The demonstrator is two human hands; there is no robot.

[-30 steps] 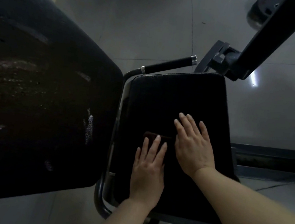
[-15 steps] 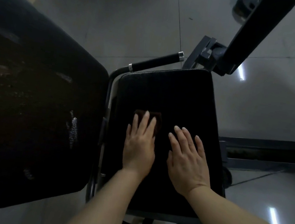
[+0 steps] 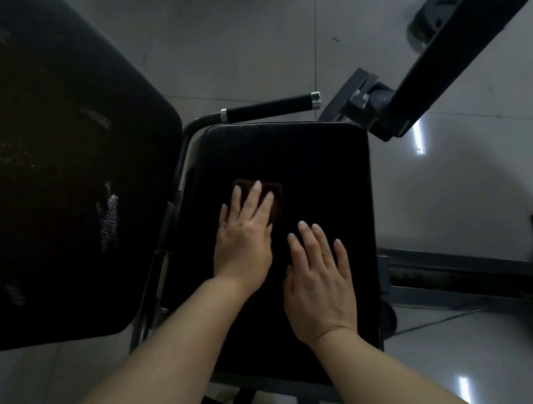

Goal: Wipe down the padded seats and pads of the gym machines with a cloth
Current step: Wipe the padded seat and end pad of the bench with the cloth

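Note:
A black padded seat (image 3: 298,158) fills the middle of the head view. On it lies a small dark brown cloth (image 3: 275,199), mostly covered by my left hand (image 3: 245,236), which presses it flat with straight fingers. Just to the right, my right hand (image 3: 319,277) rests palm-down on the bare pad with its fingers spread, apart from the cloth. A larger black back pad (image 3: 40,170), scuffed and cracked in places, stands at the left of the seat.
A black handle with a chrome cap (image 3: 271,106) juts out behind the seat. A black machine arm on a grey bracket (image 3: 410,95) rises at the upper right. Weight plates (image 3: 432,12) lie on the grey tiled floor. A steel frame rail (image 3: 470,275) runs at the right.
My left hand has slid the cloth forward along the seat, from near the front edge to the middle. My right hand has stayed flat on the pad beside it.

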